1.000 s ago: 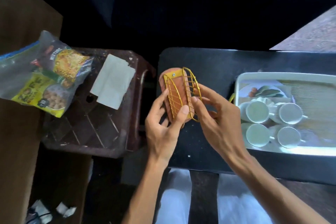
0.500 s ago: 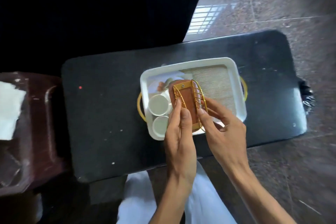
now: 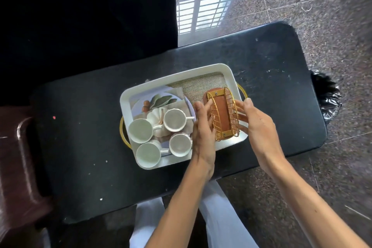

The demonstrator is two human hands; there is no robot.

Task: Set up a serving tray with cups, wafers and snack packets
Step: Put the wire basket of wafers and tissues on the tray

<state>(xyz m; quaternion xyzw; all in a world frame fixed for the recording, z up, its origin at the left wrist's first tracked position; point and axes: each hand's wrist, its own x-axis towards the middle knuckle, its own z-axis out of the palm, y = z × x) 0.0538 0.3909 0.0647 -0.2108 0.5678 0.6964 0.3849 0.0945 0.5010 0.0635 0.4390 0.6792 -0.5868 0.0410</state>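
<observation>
A white serving tray point(image 3: 182, 75) with gold handles lies on the black table point(image 3: 80, 127). Several white cups point(image 3: 141, 130) stand in its left half on a printed leaf design. In the tray's right half sits a small holder point(image 3: 221, 117) with a brown wooden base and gold wire sides, on a burlap patch. My left hand point(image 3: 203, 129) touches the holder's left wire side. My right hand point(image 3: 255, 123) is against its right side, fingers spread. I cannot tell whether the holder rests on the tray floor or hangs just above it.
A dark brown plastic stool point(image 3: 18, 159) stands at the left edge. A black crumpled bag point(image 3: 327, 96) lies off the table's right end. Speckled stone floor point(image 3: 302, 6) surrounds the table, and a dark seat point(image 3: 120, 6) stands behind it.
I have carried the wire holder from beside the stool, over the cups, to the tray's right half. The view has swung right, so the snack packets are out of sight.
</observation>
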